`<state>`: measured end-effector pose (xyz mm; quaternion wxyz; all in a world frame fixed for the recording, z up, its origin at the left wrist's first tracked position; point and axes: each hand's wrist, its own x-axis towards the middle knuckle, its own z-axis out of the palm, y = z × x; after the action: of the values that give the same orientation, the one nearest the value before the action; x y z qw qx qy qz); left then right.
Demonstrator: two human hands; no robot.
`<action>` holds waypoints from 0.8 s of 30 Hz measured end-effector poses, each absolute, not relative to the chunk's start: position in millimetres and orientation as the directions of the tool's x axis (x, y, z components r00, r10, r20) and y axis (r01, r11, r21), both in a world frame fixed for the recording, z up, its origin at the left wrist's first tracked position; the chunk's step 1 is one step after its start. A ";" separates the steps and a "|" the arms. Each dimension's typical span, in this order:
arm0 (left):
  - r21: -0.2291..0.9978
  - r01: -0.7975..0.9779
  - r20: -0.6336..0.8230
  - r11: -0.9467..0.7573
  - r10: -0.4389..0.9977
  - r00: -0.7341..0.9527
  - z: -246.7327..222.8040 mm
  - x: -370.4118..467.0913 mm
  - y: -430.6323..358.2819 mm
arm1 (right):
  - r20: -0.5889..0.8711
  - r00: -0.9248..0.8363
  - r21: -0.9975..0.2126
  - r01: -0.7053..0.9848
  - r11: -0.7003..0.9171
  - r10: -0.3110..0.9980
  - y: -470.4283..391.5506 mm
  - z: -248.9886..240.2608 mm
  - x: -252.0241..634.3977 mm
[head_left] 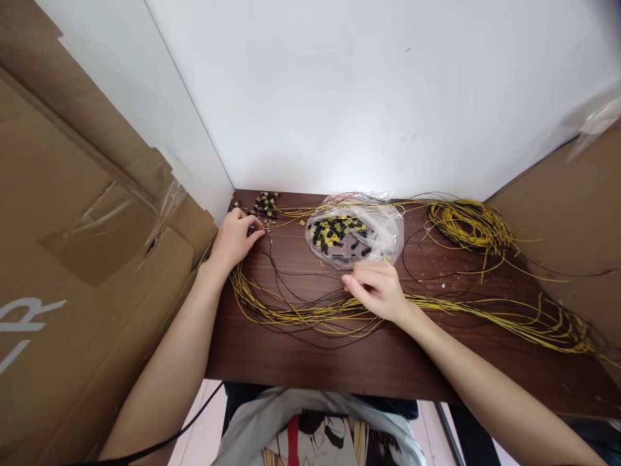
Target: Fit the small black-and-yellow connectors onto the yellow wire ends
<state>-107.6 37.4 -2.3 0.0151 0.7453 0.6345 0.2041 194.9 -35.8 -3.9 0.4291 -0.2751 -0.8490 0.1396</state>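
Note:
At the table's far left corner, my left hand (235, 238) has its fingers bent together beside a small pile of black and yellow connectors (266, 203); what they hold is too small to make out. My right hand (376, 288) is closed in a pinch around the end of a thin dark wire (310, 274), just in front of a clear plastic bag (388, 226). Loose black and yellow pieces (337, 232) lie in the bag. A long bundle of yellow and black wires (310, 315) curves across the table, passing beneath my right hand.
A coiled wire bundle (468, 226) lies at the back right of the brown table (310, 366). Cardboard (87, 259) stands along the left, with another cardboard panel (572, 194) at the right. A white wall (339, 97) rises behind.

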 end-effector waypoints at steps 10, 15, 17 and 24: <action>0.243 0.942 0.277 -0.230 0.948 0.160 -3.0 -105.1 38.1 | 0.621 -0.531 -0.439 0.374 0.817 0.577 -36.3 -5.8 195.8; 0.231 0.941 0.287 -0.246 0.942 0.176 -3.9 -104.4 37.6 | 0.622 -0.571 -0.378 0.379 0.845 0.535 -35.9 -8.7 195.5; 0.235 0.942 0.286 -0.240 0.943 0.169 -3.7 -104.2 37.2 | 0.620 -0.586 -0.361 0.378 0.853 0.522 -35.6 -9.3 195.7; 0.277 0.930 0.301 -0.243 0.941 0.156 -1.8 -104.3 37.6 | 0.614 -0.625 -0.313 0.367 0.876 0.481 -36.1 -8.0 196.4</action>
<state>-104.3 37.6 -1.8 0.0134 0.7600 0.6152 0.2089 196.4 -36.1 -8.0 0.3626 -0.2363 -0.8980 0.0786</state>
